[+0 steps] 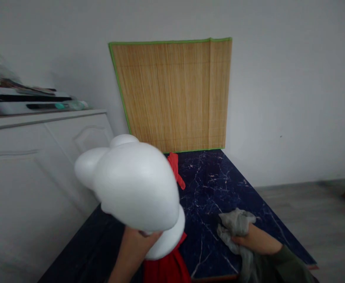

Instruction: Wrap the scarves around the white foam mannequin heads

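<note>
White foam head (133, 186) and grey cloth (237, 228) held over dark marble table (216, 184).
Left hand (132, 251), fingers clenched beneath foam head above red fabric (166, 269); right hand (256, 239) gripped bunched cloth near front; bamboo mat (172, 94) behind.

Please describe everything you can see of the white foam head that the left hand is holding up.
The white foam mannequin head looks smooth, matte and rounded, like polystyrene, with a bulging dome and smaller rounded lumps at its upper left. It is tilted, its neck pointing down toward the camera. The left hand grips it at the neck from below. Red cloth hangs under the neck, and a red strip shows behind its upper right edge. It is held above the dark blue marbled surface, not resting on it.
</note>
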`<state>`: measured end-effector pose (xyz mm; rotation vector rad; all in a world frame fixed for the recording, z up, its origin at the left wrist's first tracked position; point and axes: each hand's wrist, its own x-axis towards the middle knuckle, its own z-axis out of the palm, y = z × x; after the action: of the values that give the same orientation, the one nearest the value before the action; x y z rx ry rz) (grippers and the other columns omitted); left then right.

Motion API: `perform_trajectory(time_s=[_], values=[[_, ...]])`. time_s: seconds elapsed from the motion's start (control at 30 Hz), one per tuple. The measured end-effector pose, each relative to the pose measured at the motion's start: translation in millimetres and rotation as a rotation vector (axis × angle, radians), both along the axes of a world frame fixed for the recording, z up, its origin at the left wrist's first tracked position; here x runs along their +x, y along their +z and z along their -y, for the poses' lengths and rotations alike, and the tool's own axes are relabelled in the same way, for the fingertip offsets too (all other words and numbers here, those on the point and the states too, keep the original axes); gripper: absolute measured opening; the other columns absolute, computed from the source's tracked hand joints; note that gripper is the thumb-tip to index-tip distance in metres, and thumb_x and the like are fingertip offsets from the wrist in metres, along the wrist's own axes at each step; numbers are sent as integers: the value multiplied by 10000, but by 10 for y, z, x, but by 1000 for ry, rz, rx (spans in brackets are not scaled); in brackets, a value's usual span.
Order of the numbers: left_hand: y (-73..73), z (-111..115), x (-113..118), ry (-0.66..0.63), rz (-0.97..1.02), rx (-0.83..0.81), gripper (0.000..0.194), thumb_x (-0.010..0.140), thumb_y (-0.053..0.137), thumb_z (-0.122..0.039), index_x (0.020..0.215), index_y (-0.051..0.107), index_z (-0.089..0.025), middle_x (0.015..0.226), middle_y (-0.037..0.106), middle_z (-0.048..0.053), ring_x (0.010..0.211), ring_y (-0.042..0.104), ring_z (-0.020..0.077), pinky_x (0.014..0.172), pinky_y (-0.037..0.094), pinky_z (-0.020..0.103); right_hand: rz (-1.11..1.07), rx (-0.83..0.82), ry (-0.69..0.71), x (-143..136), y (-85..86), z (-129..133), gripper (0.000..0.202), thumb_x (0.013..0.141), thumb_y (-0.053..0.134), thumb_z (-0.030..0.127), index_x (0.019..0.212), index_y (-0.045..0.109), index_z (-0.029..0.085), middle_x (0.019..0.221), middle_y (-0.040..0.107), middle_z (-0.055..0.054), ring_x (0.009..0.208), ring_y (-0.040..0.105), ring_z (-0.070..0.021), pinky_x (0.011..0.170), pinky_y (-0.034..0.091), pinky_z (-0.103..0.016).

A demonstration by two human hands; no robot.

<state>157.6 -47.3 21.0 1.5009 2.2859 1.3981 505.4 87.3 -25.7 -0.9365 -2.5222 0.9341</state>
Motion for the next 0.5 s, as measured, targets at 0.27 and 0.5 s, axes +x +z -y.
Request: perform_trajectory(time_s=[0.27,0.5], values=[[-253,-1324,884,-705,379,113,808,538,759,-342,1217,370,-138,1216,505,158,1113,476,272,963,347,417,-116,-339,-93,628,389,374,464,807,519,393,1247,462,258,1279,473,-52,1201,396,-255,1049,240,-441],[-429,-1619,1047,-735,426,103,880,467,798,-321,1208,371,-118,1209,497,179,1130,447,301,978,304,453,1,-270,-214,792,461,568,341,788,507,462,1070,606,299,1087,612,-37,1051,536,-266,942,406,-428]])
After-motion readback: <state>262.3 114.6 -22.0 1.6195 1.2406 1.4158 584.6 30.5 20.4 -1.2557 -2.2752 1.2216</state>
